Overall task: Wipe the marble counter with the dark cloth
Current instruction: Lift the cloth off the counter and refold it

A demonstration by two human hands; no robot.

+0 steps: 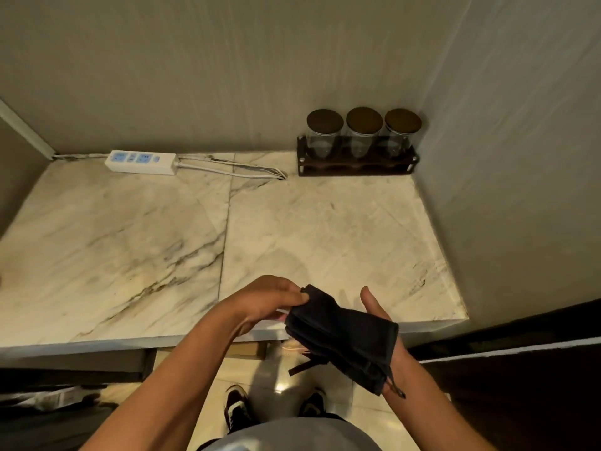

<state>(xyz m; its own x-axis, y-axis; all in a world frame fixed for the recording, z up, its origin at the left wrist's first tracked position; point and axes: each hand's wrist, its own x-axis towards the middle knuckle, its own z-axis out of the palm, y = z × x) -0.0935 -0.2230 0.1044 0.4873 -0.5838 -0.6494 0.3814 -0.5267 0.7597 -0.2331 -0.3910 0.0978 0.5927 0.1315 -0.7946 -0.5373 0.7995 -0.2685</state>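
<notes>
The dark cloth (341, 336) is folded into a thick pad and held over the counter's front edge, above the floor. My right hand (379, 312) lies under it with the palm up, thumb raised beside the cloth. My left hand (270, 301) pinches the cloth's far corner between fingers and thumb. The marble counter (146, 249) is pale with grey veins and a seam down its middle. It spreads out beyond both hands.
A white power strip (141, 162) with its cord (234, 167) lies at the back left by the wall. Three lidded glass jars in a dark rack (357, 157) stand in the back right corner. Walls close the back and right sides.
</notes>
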